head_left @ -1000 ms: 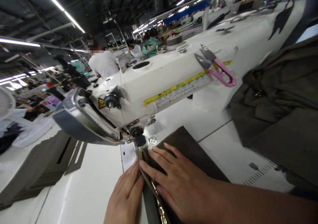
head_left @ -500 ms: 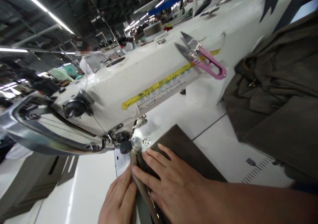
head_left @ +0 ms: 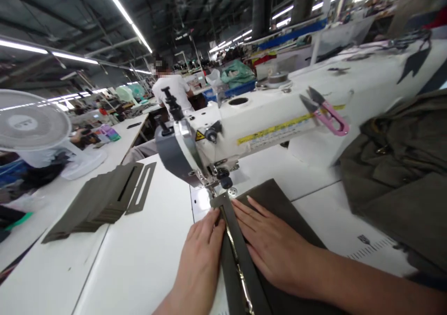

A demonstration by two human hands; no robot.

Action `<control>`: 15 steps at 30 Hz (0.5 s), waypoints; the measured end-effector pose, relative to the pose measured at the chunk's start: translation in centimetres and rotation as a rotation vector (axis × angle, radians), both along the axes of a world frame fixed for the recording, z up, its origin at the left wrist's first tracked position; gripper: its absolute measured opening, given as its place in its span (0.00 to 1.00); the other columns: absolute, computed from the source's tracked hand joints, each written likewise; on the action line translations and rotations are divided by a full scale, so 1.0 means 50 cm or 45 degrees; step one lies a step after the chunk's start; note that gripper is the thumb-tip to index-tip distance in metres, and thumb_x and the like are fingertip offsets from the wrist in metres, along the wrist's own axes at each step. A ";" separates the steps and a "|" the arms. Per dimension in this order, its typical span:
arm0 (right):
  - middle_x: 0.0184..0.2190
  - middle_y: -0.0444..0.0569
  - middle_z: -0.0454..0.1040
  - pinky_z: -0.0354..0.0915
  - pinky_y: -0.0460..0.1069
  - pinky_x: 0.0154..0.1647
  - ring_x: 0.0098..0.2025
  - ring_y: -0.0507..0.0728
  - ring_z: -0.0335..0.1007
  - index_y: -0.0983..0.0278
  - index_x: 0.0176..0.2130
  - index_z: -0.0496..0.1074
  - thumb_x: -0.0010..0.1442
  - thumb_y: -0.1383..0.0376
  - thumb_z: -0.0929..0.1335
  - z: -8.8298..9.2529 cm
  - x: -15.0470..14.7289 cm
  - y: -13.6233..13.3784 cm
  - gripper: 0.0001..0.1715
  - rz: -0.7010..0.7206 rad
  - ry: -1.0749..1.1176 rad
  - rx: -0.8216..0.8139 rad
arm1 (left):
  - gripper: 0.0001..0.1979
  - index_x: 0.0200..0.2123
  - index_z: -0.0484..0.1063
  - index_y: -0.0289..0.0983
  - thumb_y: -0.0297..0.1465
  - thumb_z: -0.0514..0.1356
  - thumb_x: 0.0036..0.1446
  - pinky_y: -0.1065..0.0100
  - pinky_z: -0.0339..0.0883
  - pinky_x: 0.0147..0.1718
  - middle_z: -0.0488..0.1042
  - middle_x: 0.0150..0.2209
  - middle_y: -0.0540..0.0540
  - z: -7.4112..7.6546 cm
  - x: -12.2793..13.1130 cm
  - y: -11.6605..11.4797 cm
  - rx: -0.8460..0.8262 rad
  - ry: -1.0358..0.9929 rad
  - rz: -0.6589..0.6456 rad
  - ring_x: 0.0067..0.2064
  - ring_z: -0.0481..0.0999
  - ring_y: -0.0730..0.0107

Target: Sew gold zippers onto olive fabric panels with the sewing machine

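Note:
A dark olive fabric panel [head_left: 273, 191] lies on the sewing machine bed, carrying a narrow strip with a metal zipper [head_left: 233, 246] along its middle. The strip's far end sits just in front of the presser foot [head_left: 211, 190]. My left hand [head_left: 203, 254] has thumb and fingers closed together on the strip's left edge. Flat on the right side of the strip and panel lies my right hand [head_left: 279, 247], fingers stretched toward the needle area. The sewing machine [head_left: 223, 131] stands just beyond both hands.
Pink-handled thread snips [head_left: 330, 117] rest on the machine arm. Stacked olive pieces [head_left: 98, 196] lie left, beside a slotted piece [head_left: 141, 189]. A bundle of olive fabric [head_left: 401, 175] sits right. A white fan [head_left: 31, 124] stands at far left; a person [head_left: 173, 89] works beyond.
My view has swung left and drawn back, showing the fan and stack. The strip's raised, bent edge now lies flatter, with the zipper exposed. Both hands stay at the strip.

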State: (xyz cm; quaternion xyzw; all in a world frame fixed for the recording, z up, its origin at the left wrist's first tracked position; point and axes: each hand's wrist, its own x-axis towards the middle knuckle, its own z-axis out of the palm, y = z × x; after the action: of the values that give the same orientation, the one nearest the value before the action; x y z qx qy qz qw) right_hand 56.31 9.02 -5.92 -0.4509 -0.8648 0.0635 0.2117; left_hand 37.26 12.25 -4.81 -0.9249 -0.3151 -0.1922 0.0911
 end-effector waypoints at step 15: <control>0.61 0.55 0.50 0.45 0.60 0.62 0.63 0.58 0.40 0.67 0.62 0.46 0.58 0.71 0.58 0.001 -0.007 0.048 0.34 0.015 -0.118 0.085 | 0.16 0.45 0.67 0.30 0.19 0.46 0.57 0.57 0.64 0.50 0.69 0.48 0.36 -0.018 0.002 0.044 0.067 0.050 0.047 0.50 0.69 0.60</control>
State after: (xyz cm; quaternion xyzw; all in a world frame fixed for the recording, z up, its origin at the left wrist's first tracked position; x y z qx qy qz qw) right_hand 55.96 11.45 -5.87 -0.4410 -0.8779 0.0150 0.1860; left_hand 37.34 14.43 -5.73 -0.9199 -0.3250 -0.1805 0.1251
